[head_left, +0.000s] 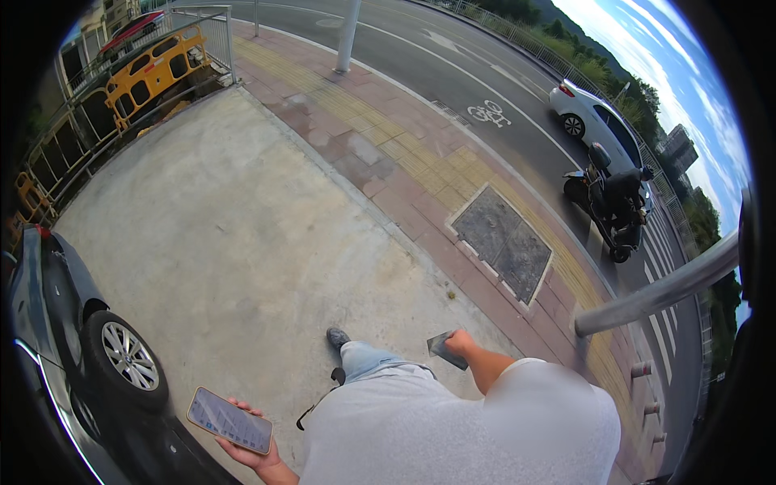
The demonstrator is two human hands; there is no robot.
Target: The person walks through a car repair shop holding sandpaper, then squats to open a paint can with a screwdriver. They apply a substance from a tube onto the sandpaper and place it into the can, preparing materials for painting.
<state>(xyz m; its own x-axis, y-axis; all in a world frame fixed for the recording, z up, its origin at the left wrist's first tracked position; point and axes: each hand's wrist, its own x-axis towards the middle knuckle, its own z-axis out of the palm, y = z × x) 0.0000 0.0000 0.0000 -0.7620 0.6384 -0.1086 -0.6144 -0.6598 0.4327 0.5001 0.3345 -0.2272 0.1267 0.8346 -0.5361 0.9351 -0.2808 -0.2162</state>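
At the lower left, my left hand (253, 454) is closed around a smartphone (230, 420) with a lit screen and a light-coloured edge. The phone lies tilted in the palm, screen up. Over on the right, my right hand (460, 343) grips a flat dark grey rectangular thing (442, 349) by one end; its exact kind is unclear. This thing hangs over the pavement, apart from the phone. Below it shows a leg in light blue jeans (368, 361) and a dark shoe (338, 338).
A dark car (56, 323) stands close on the left. Yellow barriers (158, 69) and railings are behind it. To the right are a manhole cover (505, 242), a leaning metal pole (659, 297) and short bollards (641, 369). A motorcycle rider (622, 194) and a white car (598, 117) are on the road.
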